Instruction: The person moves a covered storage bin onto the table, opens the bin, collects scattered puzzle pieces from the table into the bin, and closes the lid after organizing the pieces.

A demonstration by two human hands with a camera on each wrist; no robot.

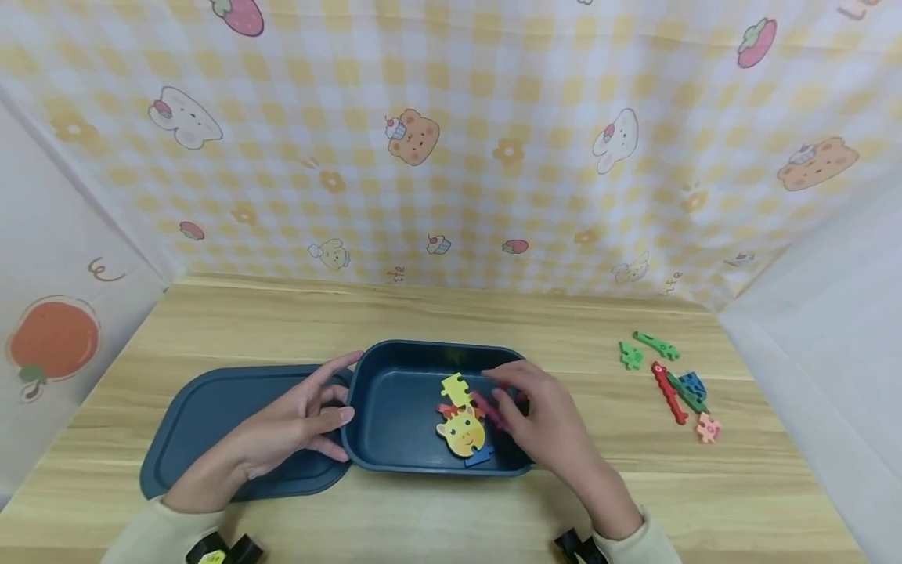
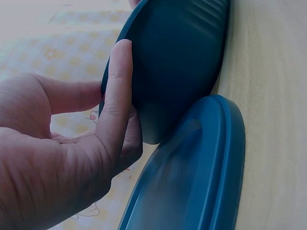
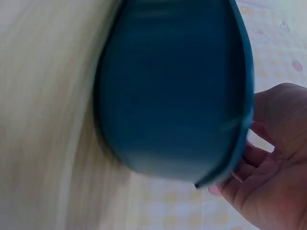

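From my feed, the right hand [image 1: 543, 411] reaches down over the right end of the box, its fingers partly bent and the tips of thumb and forefinger apart. A magenta piece [image 1: 491, 412] sits right beside the thumb; I can't tell whether it is gripped, and my right wrist view shows those fingers mostly hidden behind the box wall. The left hand [image 1: 299, 423] has its fingers spread against the outside of the left end of the box, thumb at the rim, touching it without visibly pinching anything.

The dark blue box [image 1: 387, 427] stands between the 2 hands. Within it, towards its right half, I see a yellow puzzle piece [image 1: 456, 389], a yellow animal-face piece [image 1: 463, 435] just in front of that, a red piece [image 1: 445, 410] partly covered by the face, and a blue piece [image 1: 479, 456] at the face's lower right edge.

Left of the box, partly under the left arm, a matching lid [image 1: 190, 427] lies flat on the wooden counter [image 1: 423, 513]. Well off to the right I count 6 loose pieces: 2 bright green pieces [image 1: 657, 345], a long red piece [image 1: 669, 393], a dark green piece [image 1: 687, 393], a blue patterned piece [image 1: 694, 384] and a pink piece [image 1: 708, 428]. A yellow checked cloth [image 1: 465, 188] hangs behind everything.
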